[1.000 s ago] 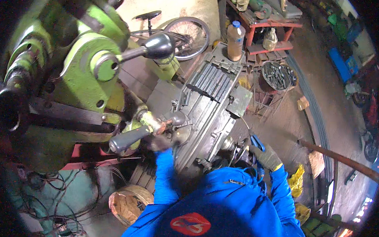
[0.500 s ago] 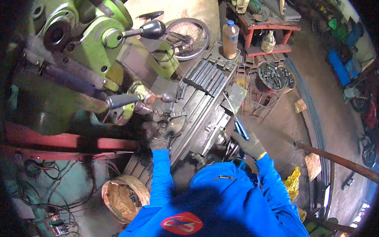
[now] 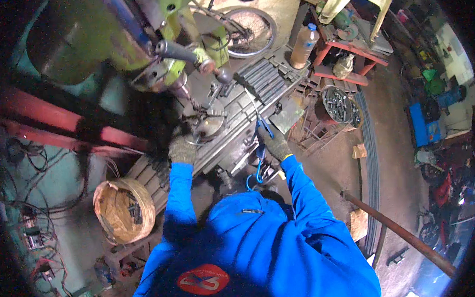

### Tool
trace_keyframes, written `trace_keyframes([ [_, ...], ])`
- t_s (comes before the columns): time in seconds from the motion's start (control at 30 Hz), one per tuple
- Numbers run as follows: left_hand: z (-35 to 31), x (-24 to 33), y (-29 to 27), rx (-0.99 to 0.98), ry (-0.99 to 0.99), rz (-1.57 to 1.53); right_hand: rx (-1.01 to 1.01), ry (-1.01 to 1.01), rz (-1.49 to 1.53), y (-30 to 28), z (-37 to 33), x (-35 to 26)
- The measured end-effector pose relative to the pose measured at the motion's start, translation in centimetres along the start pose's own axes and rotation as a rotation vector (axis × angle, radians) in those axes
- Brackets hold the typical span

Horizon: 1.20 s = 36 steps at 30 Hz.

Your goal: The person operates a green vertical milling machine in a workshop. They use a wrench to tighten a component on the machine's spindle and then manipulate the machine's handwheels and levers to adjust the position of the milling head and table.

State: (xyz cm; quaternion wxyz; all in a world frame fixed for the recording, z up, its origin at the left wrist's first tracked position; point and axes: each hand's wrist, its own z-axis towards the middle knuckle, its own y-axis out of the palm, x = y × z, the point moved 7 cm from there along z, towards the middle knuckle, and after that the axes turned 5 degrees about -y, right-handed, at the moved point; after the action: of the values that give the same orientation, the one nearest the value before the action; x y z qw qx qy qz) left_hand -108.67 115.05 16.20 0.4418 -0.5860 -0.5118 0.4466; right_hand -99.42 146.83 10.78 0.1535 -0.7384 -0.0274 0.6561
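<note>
My right hand [image 3: 275,144], in a dark work glove, is closed around a blue air blow gun [image 3: 264,127] with a long thin nozzle. The nozzle points up and left across the slotted machine table [image 3: 224,141], and a blue hose [image 3: 259,175] curls below the hand. My gloved left hand [image 3: 182,149] is at the near left side of a round metal work-holding fixture [image 3: 209,127]. Shadow hides its fingertips, so its grip cannot be made out. A drill bit [image 3: 195,104] in the green machine's spindle stands just above the fixture.
Several metal bars [image 3: 264,79] lie on the table's far end beside a brown-filled bottle [image 3: 303,46]. A round container [image 3: 125,210] stands at left, a bucket of metal parts [image 3: 338,104] at right. A rusty pole [image 3: 402,234] slants across the right side.
My view has shifted. The right hand has brought the blow gun leftward, nearer the fixture, and its nozzle now reaches over the table. The left hand remains by the fixture.
</note>
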Motion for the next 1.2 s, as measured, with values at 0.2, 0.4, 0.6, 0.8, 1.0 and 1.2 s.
trace_keyframes([
  [0.2, -0.9, 0.8, -1.7, 0.192, 0.074, -0.111, 0.254, 0.109, -0.030, -2.3, -3.6, 14.0],
  [0.4, -0.4, 0.3, 0.8, 0.220, 0.149, -0.029, 0.495, 0.276, -0.020, -6.7, -8.5, 11.9],
  [0.6, -0.6, -0.2, -1.3, 0.218, 0.084, -0.109, 0.251, 0.091, -0.020, -4.8, -11.7, 10.5],
  [0.8, 2.0, -1.9, 2.2, 0.206, -0.013, -0.453, 0.197, 0.220, -0.584, -1.9, -13.6, 13.9],
  [1.0, 0.7, -0.4, 1.1, 0.333, 0.160, -0.070, 0.186, 0.391, -0.525, -1.7, -14.0, 10.8],
  [1.2, -0.6, 0.5, -1.6, 0.115, 0.115, -0.216, 0.366, 0.321, -0.649, -2.8, -14.3, 6.0],
])
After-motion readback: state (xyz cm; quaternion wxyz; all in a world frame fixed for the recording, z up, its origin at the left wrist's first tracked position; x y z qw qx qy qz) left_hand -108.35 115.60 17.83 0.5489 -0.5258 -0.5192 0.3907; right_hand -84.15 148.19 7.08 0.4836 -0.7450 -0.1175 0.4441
